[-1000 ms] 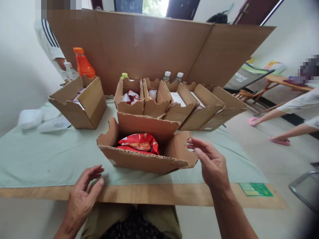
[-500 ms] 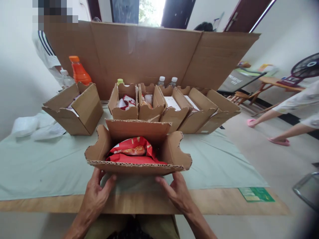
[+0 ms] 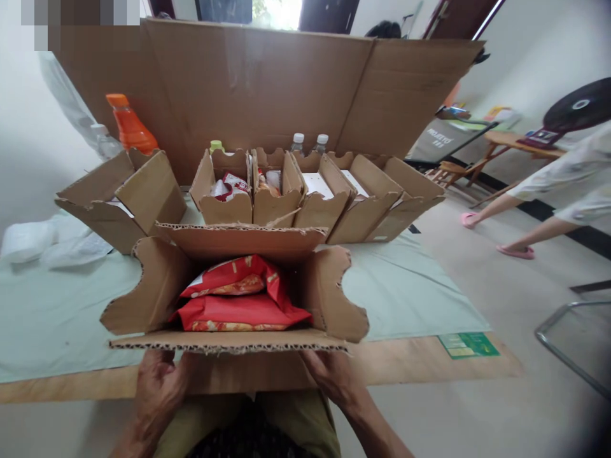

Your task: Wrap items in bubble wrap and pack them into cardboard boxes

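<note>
An open-topped cardboard box is right in front of me, over the near part of the table, its opening tilted towards me. Inside lie red food packets with pictures printed on them. My left hand grips the near side of this box low on the left, its fingertips hidden behind the cardboard. On the right, my right hand holds the same side from below, and its fingers are mostly out of sight too.
Several more cardboard boxes with packages stand behind, backed by a tall cardboard panel. An orange bottle and clear plastic packets are at left. A green card lies at the front right. A person's legs show at right.
The box with the red packets has come nearer to me and a little left, tipping so more of its inside shows. Both hands moved with it. My view has shifted slightly.
</note>
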`<state>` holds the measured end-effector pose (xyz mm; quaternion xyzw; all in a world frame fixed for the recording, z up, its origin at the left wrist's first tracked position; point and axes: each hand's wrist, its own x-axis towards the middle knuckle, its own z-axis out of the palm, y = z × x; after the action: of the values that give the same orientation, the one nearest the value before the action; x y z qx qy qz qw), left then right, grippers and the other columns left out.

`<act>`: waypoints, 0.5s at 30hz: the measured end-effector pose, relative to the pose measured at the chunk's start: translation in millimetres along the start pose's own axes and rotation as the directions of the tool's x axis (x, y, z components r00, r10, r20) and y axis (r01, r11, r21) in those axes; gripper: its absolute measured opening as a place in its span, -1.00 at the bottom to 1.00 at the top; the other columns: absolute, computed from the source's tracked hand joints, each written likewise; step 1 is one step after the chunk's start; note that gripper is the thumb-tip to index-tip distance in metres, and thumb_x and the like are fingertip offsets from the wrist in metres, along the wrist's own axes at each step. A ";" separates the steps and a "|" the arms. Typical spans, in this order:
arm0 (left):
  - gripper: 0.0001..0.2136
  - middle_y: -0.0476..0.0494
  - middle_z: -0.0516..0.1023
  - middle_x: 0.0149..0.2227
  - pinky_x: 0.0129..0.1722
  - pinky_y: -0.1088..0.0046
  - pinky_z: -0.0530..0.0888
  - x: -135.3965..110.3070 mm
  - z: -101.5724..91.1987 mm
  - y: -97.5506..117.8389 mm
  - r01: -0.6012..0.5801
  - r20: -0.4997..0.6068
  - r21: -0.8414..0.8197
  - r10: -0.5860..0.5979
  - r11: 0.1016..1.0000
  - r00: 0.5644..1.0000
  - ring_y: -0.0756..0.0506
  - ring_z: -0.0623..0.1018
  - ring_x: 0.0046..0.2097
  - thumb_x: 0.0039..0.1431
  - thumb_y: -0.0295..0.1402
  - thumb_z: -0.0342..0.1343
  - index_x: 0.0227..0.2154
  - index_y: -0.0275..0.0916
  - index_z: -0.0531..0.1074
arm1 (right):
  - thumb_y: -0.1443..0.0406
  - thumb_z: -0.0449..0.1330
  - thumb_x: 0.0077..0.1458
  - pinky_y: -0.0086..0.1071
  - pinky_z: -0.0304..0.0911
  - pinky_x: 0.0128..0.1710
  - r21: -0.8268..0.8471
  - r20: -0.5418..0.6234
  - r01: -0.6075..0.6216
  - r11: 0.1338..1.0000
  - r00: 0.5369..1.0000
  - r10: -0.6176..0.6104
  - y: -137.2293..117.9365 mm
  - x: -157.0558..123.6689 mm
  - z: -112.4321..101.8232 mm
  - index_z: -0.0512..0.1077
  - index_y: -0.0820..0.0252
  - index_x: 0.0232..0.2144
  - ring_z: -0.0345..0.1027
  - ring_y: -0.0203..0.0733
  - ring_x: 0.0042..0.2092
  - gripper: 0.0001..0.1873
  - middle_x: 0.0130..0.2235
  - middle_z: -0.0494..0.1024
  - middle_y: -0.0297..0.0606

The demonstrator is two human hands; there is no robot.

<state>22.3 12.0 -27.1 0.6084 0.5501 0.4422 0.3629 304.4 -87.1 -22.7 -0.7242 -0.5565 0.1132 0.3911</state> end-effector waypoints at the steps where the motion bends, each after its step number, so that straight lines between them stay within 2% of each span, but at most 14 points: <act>1: -0.70 -0.05 0.54 -0.42 -0.38 0.44 0.55 4.4 4.9 6.6 -0.030 0.003 -0.029 0.030 0.999 1.000 -0.15 0.62 -0.30 0.12 -0.06 0.31 -0.26 -0.17 0.50 | 0.01 0.17 0.24 -0.07 0.51 -0.17 0.062 -0.015 -0.019 0.998 1.000 0.020 -3.6 5.7 -0.5 0.57 0.02 -0.07 0.55 0.11 -0.16 -0.65 -0.28 0.64 -0.14; 3: -0.56 -0.16 0.62 -0.11 -0.02 0.30 0.59 12.1 19.2 19.3 -0.086 0.059 -0.082 0.091 0.993 0.994 -0.22 0.61 0.03 0.15 -0.09 0.28 0.03 -0.18 0.45 | 0.02 0.20 0.23 -0.15 0.49 -0.21 0.154 -0.090 -0.051 0.987 0.994 0.066 -7.1 16.7 -6.2 0.54 0.08 -0.15 0.53 0.05 -0.20 -0.68 -0.29 0.63 -0.16; 5: -0.52 -0.21 0.58 0.05 0.19 0.19 0.50 14.3 34.3 26.3 -0.110 0.155 -0.086 0.123 0.990 0.980 -0.25 0.54 0.17 0.18 -0.13 0.24 0.13 -0.17 0.41 | 0.03 0.22 0.22 -0.18 0.46 -0.17 0.189 -0.175 -0.057 0.980 0.980 0.091 -4.8 21.9 -16.8 0.50 0.11 -0.18 0.51 0.03 -0.15 -0.69 -0.24 0.63 -0.15; 7: -0.55 -0.22 0.58 0.06 0.20 0.17 0.49 10.9 44.9 26.4 -0.104 0.236 -0.068 0.118 0.992 0.965 -0.27 0.54 0.17 0.20 -0.15 0.22 0.12 -0.17 0.43 | 0.03 0.23 0.21 -0.20 0.43 -0.12 0.203 -0.206 -0.068 0.977 0.972 0.110 0.3 20.2 -27.8 0.48 0.13 -0.16 0.50 0.02 -0.10 -0.68 -0.18 0.64 -0.14; 10: -0.54 -0.21 0.58 0.07 0.15 0.17 0.52 8.7 49.5 21.7 -0.081 0.253 -0.059 0.094 0.995 0.963 -0.28 0.56 0.13 0.20 -0.11 0.22 0.11 -0.15 0.44 | 0.07 0.23 0.20 -0.23 0.41 -0.14 0.229 -0.140 -0.095 0.969 0.982 0.129 5.4 18.0 -35.0 0.48 0.16 -0.12 0.48 -0.02 -0.12 -0.67 -0.17 0.63 -0.16; 13: -0.46 -0.19 0.53 0.13 0.13 0.18 0.51 26.6 51.0 23.7 -0.078 0.220 -0.079 0.094 0.994 0.971 -0.26 0.56 0.11 0.18 -0.08 0.23 0.19 -0.10 0.36 | 0.10 0.24 0.17 -0.27 0.39 -0.22 0.259 -0.092 -0.100 0.961 0.988 0.128 8.0 36.5 -28.7 0.48 0.19 -0.11 0.44 -0.09 -0.20 -0.67 -0.17 0.61 -0.18; 15: -0.40 -0.20 0.50 0.17 0.12 0.18 0.51 45.9 56.5 28.8 -0.087 0.233 -0.095 0.107 0.992 0.967 -0.25 0.56 0.12 0.17 -0.09 0.23 0.25 -0.08 0.29 | 0.12 0.25 0.14 -0.26 0.40 -0.19 0.292 -0.101 -0.066 0.954 0.990 0.099 12.4 57.9 -22.2 0.47 0.19 -0.08 0.43 -0.09 -0.19 -0.65 -0.15 0.60 -0.17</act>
<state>85.4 56.2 -13.5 0.6673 0.4534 0.4062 0.4290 347.1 -46.1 -0.8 -0.6875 -0.4799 0.1677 0.5185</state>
